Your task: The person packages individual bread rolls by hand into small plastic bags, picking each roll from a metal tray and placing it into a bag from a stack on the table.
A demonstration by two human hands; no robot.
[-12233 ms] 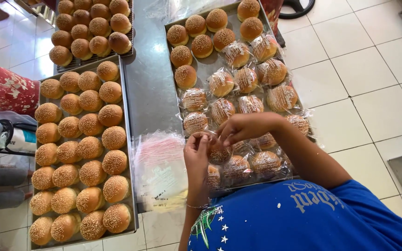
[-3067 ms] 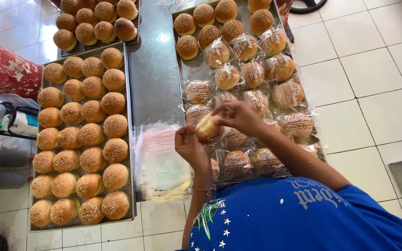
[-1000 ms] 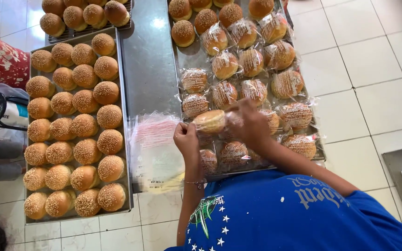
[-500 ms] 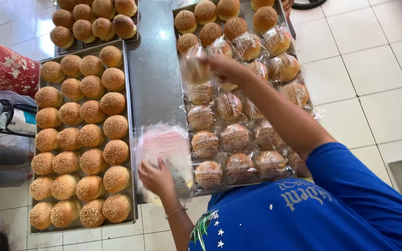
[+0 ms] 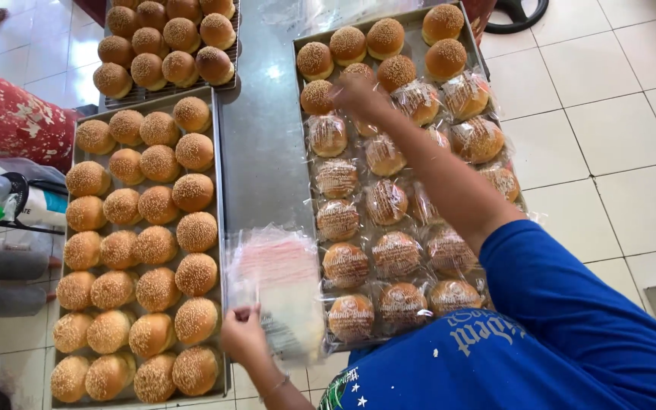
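While the steel tabletop (image 5: 260,159) runs up the middle, 3 trays lie on it. The largest, the left tray (image 5: 220,228), carries bare sesame buns (image 5: 157,247) in rows of 3, golden brown and speckled with pale seeds. The right tray (image 5: 298,83) holds wrapped buns (image 5: 396,254), each sealed in a clear bag with pale print across the top, and at its far end several unwrapped buns (image 5: 385,38) of the same round, seeded look. A smaller top tray (image 5: 225,82) at the far left holds darker buns.

Between the 2 long trays, at the near edge of the tabletop, lies a stack of clear bags (image 5: 279,292), flat, glossy, tinted pink towards its far part and white nearer the person. The left hand (image 5: 243,336) pinches the near left corner of this stack, fingers closed on the plastic. The right hand (image 5: 358,95) is stretched out over the far part of the right tray, touching an unwrapped bun (image 5: 358,72) just beside the first wrapped ones; it is blurred, and I cannot tell whether its fingers have closed on it.
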